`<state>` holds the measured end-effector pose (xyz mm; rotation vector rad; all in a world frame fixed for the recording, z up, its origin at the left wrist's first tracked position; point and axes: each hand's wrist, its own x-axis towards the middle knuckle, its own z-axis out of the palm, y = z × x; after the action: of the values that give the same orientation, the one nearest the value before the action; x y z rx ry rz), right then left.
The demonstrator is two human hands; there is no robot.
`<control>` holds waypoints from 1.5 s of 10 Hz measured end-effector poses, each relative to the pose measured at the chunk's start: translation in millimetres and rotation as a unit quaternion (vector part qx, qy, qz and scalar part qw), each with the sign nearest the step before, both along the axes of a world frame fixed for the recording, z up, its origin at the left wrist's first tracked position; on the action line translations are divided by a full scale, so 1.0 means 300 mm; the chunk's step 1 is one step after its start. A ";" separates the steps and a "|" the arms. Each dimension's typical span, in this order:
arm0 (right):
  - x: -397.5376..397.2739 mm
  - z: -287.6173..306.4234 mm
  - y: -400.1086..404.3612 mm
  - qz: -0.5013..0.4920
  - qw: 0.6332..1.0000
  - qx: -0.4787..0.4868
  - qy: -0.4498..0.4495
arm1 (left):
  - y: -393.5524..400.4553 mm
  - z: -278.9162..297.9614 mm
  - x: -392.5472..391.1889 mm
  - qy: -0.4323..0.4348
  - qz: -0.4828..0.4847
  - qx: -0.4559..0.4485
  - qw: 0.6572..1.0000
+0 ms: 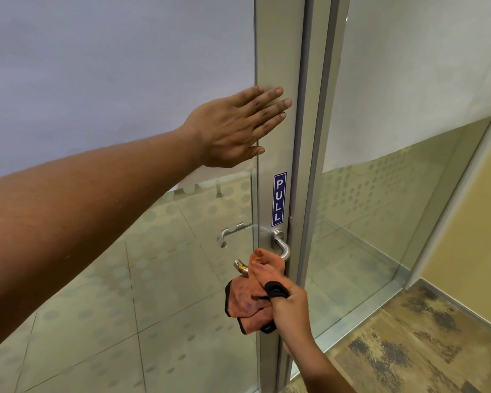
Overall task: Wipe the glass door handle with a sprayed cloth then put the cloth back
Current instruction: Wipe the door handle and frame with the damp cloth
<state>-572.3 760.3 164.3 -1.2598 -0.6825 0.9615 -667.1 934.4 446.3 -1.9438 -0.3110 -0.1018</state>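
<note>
A silver lever handle (pixel 282 246) curves out of the metal stile of the glass door (pixel 275 52), below a blue PULL sticker (pixel 279 199). An orange cloth with black edging (pixel 253 290) is draped over the handle's grip, so only the grip's end shows to the left of the cloth. My right hand (pixel 291 307) grips the cloth from below right and holds it against the handle; a black band sits on one finger. My left hand (pixel 238 126) lies flat with straight fingers against the stile and glass, well above the handle.
The door's frosted glass pane (pixel 111 66) fills the left; a second handle (pixel 230 232) shows through it on the far side. A fixed glass panel (pixel 394 194) stands on the right, with patterned carpet (pixel 408 350) at its foot.
</note>
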 end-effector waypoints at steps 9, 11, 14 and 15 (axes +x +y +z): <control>0.023 -0.005 -0.026 0.062 0.998 -0.017 0.027 | -0.004 0.002 -0.003 0.002 0.002 0.000 1.000; -0.073 0.018 -0.069 0.151 0.988 -0.010 0.029 | 0.005 -0.006 -0.001 -0.003 0.002 0.002 1.000; -0.007 -0.063 -0.075 0.049 0.997 -0.010 0.054 | -0.003 -0.003 0.000 0.003 0.006 0.010 1.000; 0.013 -0.046 -0.057 0.009 0.998 -0.016 0.057 | -0.012 0.001 0.000 0.002 0.016 0.002 1.000</control>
<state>-568.5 743.3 150.6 -1.2186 -0.5934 1.0543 -667.0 930.8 446.5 -1.9347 -0.3384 -0.0788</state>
